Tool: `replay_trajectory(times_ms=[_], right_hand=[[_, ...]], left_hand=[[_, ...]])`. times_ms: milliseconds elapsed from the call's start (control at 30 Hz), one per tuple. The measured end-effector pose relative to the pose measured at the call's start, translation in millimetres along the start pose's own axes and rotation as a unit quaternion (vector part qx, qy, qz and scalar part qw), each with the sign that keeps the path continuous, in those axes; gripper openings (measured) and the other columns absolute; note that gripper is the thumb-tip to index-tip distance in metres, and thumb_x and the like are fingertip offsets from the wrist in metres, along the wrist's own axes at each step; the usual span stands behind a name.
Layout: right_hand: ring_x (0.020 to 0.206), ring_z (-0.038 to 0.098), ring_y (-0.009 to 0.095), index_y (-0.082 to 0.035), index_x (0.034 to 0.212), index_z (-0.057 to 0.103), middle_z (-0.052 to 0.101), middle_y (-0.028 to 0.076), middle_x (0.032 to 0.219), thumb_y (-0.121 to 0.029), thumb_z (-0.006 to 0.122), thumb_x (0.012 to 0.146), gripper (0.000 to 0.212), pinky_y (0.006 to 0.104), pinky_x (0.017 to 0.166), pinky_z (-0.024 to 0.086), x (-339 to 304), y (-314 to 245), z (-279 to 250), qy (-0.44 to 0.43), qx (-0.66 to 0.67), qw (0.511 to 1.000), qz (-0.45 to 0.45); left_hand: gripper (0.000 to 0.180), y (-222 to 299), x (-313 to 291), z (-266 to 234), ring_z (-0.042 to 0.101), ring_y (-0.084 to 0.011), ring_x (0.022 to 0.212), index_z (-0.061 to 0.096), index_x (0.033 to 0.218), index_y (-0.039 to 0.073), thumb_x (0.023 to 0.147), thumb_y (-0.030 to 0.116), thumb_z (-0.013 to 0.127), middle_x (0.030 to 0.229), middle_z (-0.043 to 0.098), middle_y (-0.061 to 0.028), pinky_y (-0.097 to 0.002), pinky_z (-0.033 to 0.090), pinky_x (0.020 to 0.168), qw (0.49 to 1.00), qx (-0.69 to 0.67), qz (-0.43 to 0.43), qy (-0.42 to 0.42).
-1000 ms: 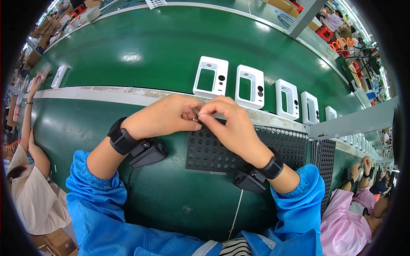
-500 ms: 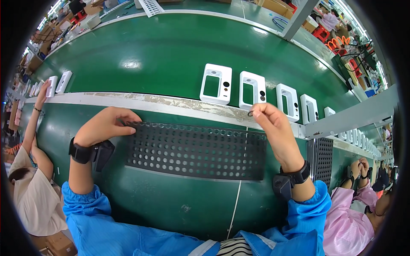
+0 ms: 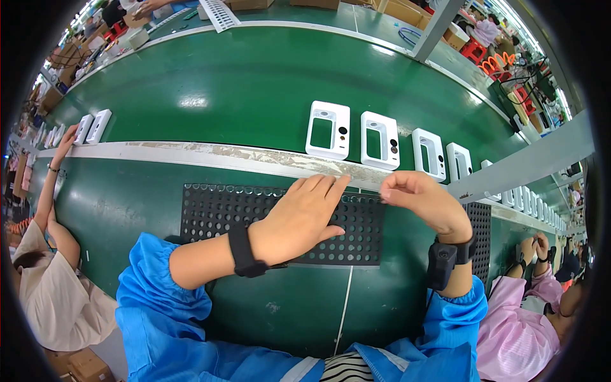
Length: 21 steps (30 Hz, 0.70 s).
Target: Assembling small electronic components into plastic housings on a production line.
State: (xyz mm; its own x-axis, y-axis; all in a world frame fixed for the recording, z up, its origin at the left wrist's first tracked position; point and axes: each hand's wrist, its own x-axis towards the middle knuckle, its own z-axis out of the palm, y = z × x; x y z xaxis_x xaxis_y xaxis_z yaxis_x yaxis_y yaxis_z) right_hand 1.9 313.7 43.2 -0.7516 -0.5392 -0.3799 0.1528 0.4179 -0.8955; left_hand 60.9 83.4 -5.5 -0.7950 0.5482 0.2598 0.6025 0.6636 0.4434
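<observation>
A black perforated sheet with rows of round holes lies flat on the green bench in front of me; clear rings run along its far edge. My left hand reaches across the sheet with its fingers stretched out toward that edge, covering the middle of it. It is open and holds nothing I can see. Beside the sheet's far right corner, my right hand has thumb and forefinger pinched together. Something dark and tiny shows at its fingertips, too small to name.
Beyond a worn pale rail, white housings with rectangular openings stand in a row on a green belt. More perforated sheets lie to the right by a metal post. Co-workers sit on both sides, one in pink.
My left hand has let go of the sheet's far left corner and swung right across it. My right hand, which held a small dark ring, has lowered slightly toward the sheet's corner.
</observation>
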Motion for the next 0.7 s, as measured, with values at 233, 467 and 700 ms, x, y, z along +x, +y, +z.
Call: replay_trajectory(times_ms=[233, 467, 700], right_hand=[[0.084, 0.055, 0.008, -0.001, 0.089, 0.059, 0.058, 0.000, 0.088, -0.009, 0.057, 0.087, 0.008, 0.0228, 0.079, 0.044, 17, 6, 18, 0.008, 0.137, 0.989, -0.052], [0.082, 0.056, 0.012, -0.001, 0.087, 0.059, 0.059, 0.002, 0.088, -0.002, 0.058, 0.084, 0.003, 0.0251, 0.078, 0.044, 6, -9, 35, -0.051, 0.029, 0.986, -0.155], [0.078, 0.057, 0.020, -0.002, 0.084, 0.060, 0.059, 0.007, 0.085, 0.002, 0.063, 0.077, 0.009, 0.0288, 0.073, 0.046, -12, -26, 58, 0.004, -0.166, 0.933, -0.321]], left_hand=[[0.063, -11, 3, -11, 0.044, -0.0313, 0.110, 0.040, 0.126, 0.000, 0.075, 0.021, 0.069, 0.121, 0.044, -0.0185, -0.0382, 0.039, 0.090, 0.996, -0.034, -0.037, -0.077], [0.051, -20, 16, -43, 0.051, -0.0301, 0.101, 0.046, 0.125, 0.006, 0.078, 0.011, 0.064, 0.111, 0.052, -0.0160, -0.0374, 0.042, 0.085, 0.962, -0.211, -0.152, -0.083], [0.046, -15, 16, -35, 0.054, -0.0277, 0.104, 0.051, 0.123, 0.007, 0.079, 0.009, 0.065, 0.115, 0.055, -0.0139, -0.0350, 0.044, 0.087, 0.983, -0.133, 0.054, 0.111]])
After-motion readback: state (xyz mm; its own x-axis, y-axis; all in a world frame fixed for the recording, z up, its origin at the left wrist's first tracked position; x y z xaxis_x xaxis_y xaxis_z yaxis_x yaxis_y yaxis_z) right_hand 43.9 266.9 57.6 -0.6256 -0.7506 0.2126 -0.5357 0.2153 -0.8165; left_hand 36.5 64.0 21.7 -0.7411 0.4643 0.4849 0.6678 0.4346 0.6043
